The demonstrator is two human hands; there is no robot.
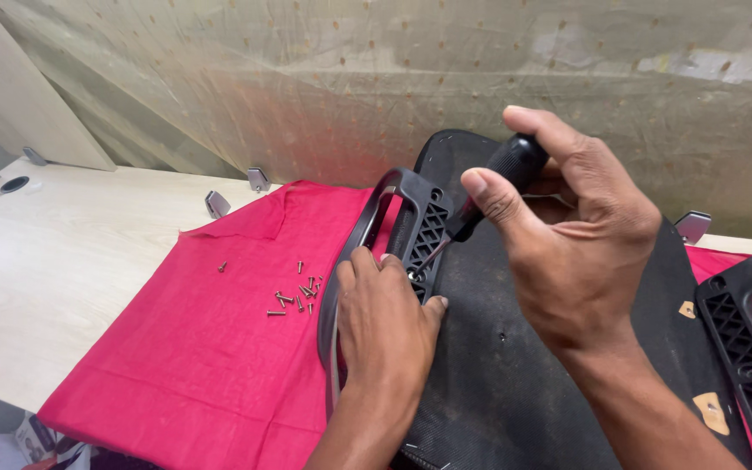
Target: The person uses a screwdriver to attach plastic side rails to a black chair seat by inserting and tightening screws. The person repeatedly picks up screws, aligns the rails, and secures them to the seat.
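A: What sits nearest the camera?

B: The seat base (533,365), a black fabric-covered panel lying flat on the red cloth (193,348). The person's forearms come in over it from the bottom edge.

A: And the left hand (385,326)?

B: It presses flat on the black armrest (411,226) where that meets the left edge of the seat base. Fingers are spread over the plastic and the thumb lies on the fabric; it pins the part down rather than closing around it.

A: The right hand (567,235)?

B: It is wrapped around the screwdriver (489,196), thumb and forefinger pinching the black handle, the other fingers curled over its top. The shaft slants down and left, its tip at the armrest's gridded mounting plate, just beside the left fingertips.

A: Anything off to the sides?

B: A scatter of screws (293,296) lies loose on the cloth, left of the armrest. A second armrest (746,348) lies at the right edge, grid side up.

A: Farther back?

B: The cloth ends on a pale wooden table (54,252). Small metal brackets (217,204) stand along its rear edge, and behind them hangs a sheer dotted curtain (393,78).
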